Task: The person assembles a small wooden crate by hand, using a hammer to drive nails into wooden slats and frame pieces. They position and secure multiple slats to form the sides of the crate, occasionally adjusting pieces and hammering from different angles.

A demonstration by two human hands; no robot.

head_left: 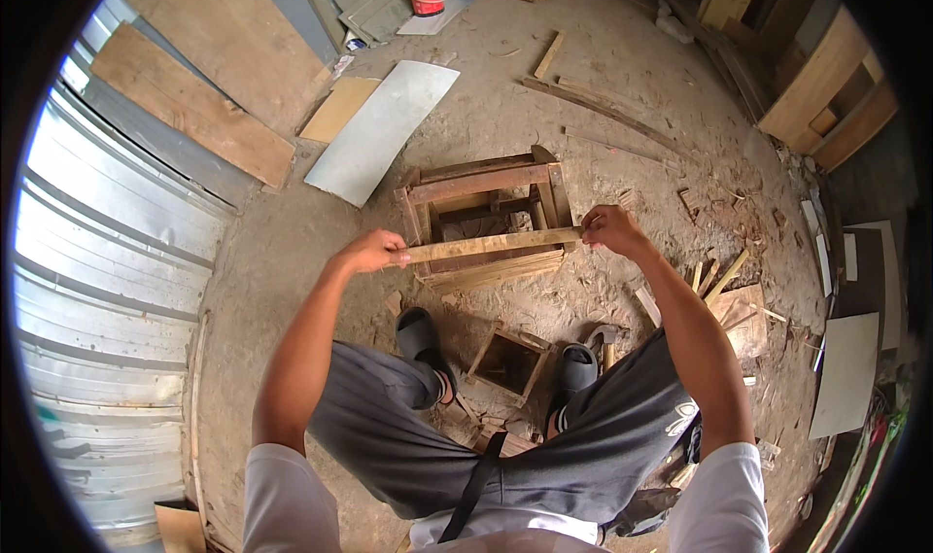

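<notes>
Part of the frame (pixel 481 183) is hidden by the slat (pixel 496 245); whether they touch cannot be told. The slat is held between two nearly closed hands, its partly covered ends pinched by the left hand (pixel 377 252) and the right hand (pixel 612 230).

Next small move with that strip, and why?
Probably line up the wooden strip with the sides of the wooden frame. The left hand and right hand grip its opposite ends, and in this view it spans roughly the frame's width. Whether it already touches the frame, I can't tell.
</notes>
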